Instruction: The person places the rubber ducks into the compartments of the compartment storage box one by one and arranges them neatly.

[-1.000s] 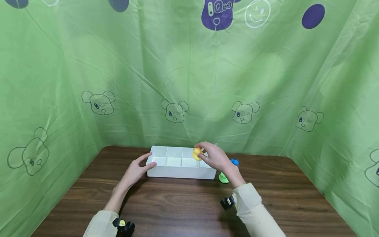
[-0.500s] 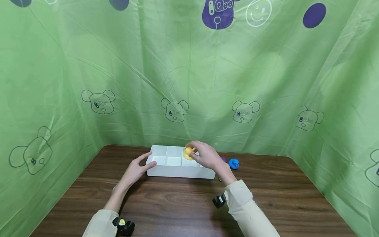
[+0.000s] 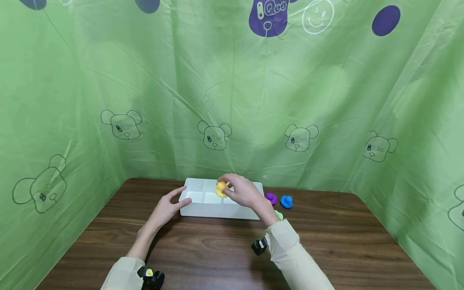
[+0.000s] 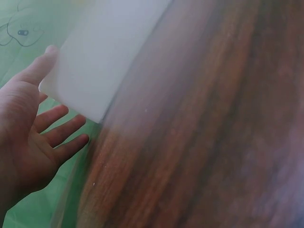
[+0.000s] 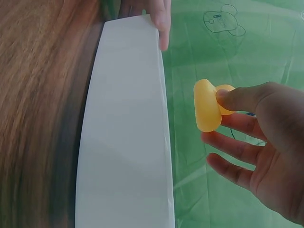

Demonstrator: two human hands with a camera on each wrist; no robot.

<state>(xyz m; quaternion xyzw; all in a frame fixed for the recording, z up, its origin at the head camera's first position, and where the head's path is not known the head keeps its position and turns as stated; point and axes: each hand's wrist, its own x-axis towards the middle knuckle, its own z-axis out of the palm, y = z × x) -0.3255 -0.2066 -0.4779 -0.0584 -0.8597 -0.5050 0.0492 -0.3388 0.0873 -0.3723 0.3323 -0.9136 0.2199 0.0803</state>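
Observation:
A white compartment box (image 3: 217, 210) stands lengthwise on the brown wooden table. Between thumb and fingers my right hand (image 3: 243, 193) pinches a small yellow rubber duck (image 3: 220, 190), held above the middle of the box. The right wrist view shows the duck (image 5: 207, 105) tilted, clear of the rim. At the box's left end, my left hand (image 3: 164, 212) rests with thumb and index finger spread at its corners. In the left wrist view that hand (image 4: 35, 137) has its thumb on the box edge and its other fingers loosely extended.
Right of the box sit a purple toy (image 3: 271, 198), a blue duck (image 3: 286, 201) and a green toy (image 3: 279, 215), the last partly hidden by my right wrist. Green printed cloth (image 3: 253, 100) surrounds the table (image 3: 203, 245) at the back and sides.
My right hand has carried the yellow duck leftward over the box, from its right part to the middle. The purple toy has come into sight. My left hand stays put.

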